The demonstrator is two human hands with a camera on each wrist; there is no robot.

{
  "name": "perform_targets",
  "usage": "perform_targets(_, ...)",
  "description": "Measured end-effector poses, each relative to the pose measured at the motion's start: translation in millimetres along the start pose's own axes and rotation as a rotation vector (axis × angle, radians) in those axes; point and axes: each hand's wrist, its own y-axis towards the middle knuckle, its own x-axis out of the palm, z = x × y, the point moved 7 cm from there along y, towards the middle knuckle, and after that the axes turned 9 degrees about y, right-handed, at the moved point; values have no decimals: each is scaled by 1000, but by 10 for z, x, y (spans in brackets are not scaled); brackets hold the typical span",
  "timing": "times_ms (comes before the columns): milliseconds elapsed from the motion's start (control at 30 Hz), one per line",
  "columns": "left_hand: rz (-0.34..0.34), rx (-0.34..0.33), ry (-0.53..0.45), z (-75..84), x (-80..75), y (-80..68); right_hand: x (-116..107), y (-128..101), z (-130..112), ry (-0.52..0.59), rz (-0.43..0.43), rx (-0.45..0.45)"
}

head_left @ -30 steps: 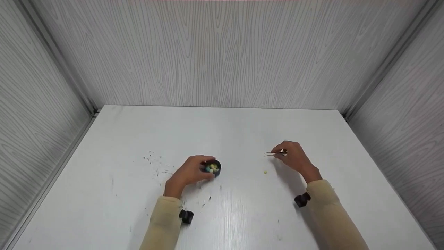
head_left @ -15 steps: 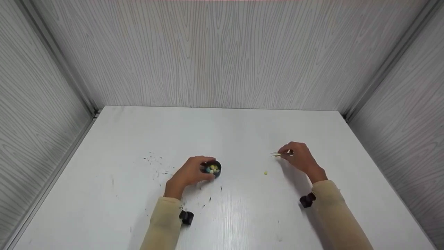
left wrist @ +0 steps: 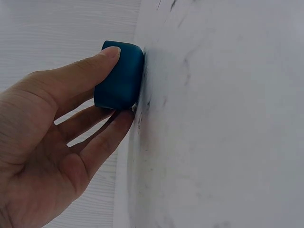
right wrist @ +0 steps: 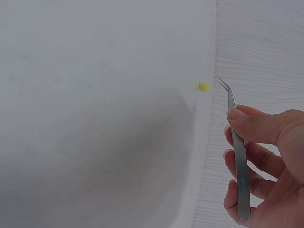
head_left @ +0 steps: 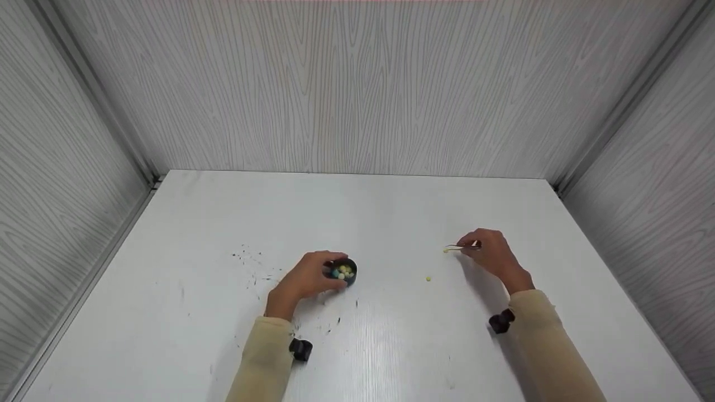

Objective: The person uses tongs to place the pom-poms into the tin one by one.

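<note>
My left hand (head_left: 306, 273) holds a small round cup (head_left: 354, 273) on the table, thumb and fingers round its sides. The cup looks dark from above and blue (left wrist: 121, 78) in the left wrist view. Inside it lie several small yellow, white and blue beads (head_left: 342, 272). Farther right, my right hand (head_left: 490, 255) grips metal tweezers (right wrist: 241, 171) with bent, pointed tips slightly apart. Close to those tips is a yellow bead (right wrist: 204, 86), with a gap between them in the right wrist view. Another yellow bead (head_left: 428, 278) lies on the table nearer the person.
The white table (head_left: 268, 206) carries dark specks and scuffs (head_left: 251, 262) around the left hand. Grey wood-grain panels (head_left: 357, 84) rise at the back and both sides. Black wrist cameras (head_left: 301, 350) sit below both sleeves.
My right hand and the tweezers have shifted right, and a yellow bead has come into sight by the tips. The left hand and cup have stayed in place.
</note>
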Motion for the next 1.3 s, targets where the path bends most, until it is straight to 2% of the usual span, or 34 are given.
perform_targets(200,-15,3,-29,-4,4,-8,-2,-9,21,-3,-2,38)
perform_targets(500,-9,-5,-20,-36,12,2,35,-3,68,-34,-12,77)
perform_targets(1133,4,-24,17,-9,0,7,43,-6,50,-24,9,26)
perform_targets(1300,3,-31,20,-2,-3,-3,36,-6,-7,-38,18,-11)
